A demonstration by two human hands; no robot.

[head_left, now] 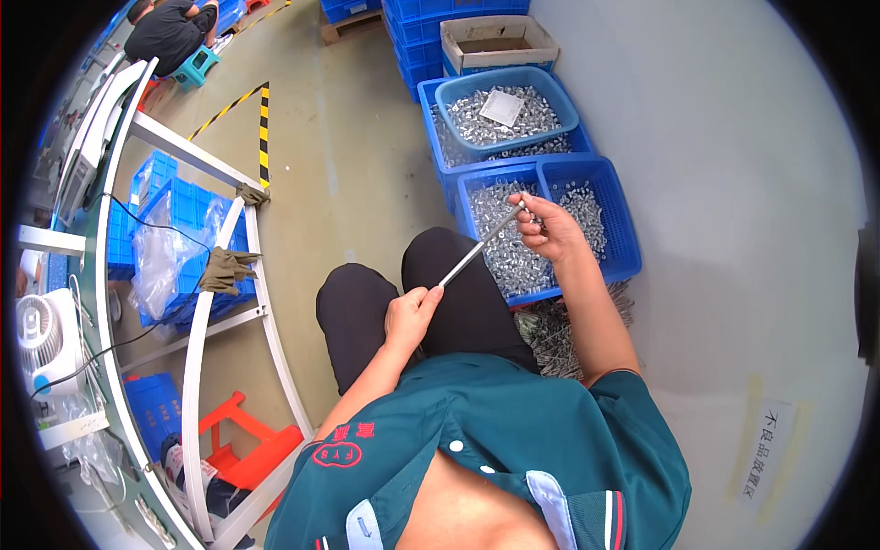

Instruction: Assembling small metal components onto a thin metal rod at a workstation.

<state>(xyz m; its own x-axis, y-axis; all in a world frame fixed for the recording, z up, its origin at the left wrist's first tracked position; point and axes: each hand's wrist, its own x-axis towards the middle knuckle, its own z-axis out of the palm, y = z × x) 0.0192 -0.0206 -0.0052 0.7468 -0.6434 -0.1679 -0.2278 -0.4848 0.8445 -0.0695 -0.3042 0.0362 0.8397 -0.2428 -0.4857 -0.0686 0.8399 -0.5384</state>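
Observation:
A slim grey metal rod (478, 248) slants up and to the right between my two hands, above my knees. My left hand (412, 316) is closed around its lower end. At the upper end, the fingers of my right hand (550, 231) pinch the tip; whether a small part sits there too is too small to make out. Beneath my right hand stands a divided blue plastic basket (627, 220), with many small silvery metal parts in both compartments. Long thin metal rods (550, 341) lie in a heap below it, partly hidden by my right arm.
Behind the divided basket, a light blue basket (444, 94) of metal pieces rests on another blue crate, with a cardboard box (456, 37) beyond. A white-framed workbench (194, 367), a fan (39, 332) and a red stool (240, 463) are left; a pale wall (733, 211) is right.

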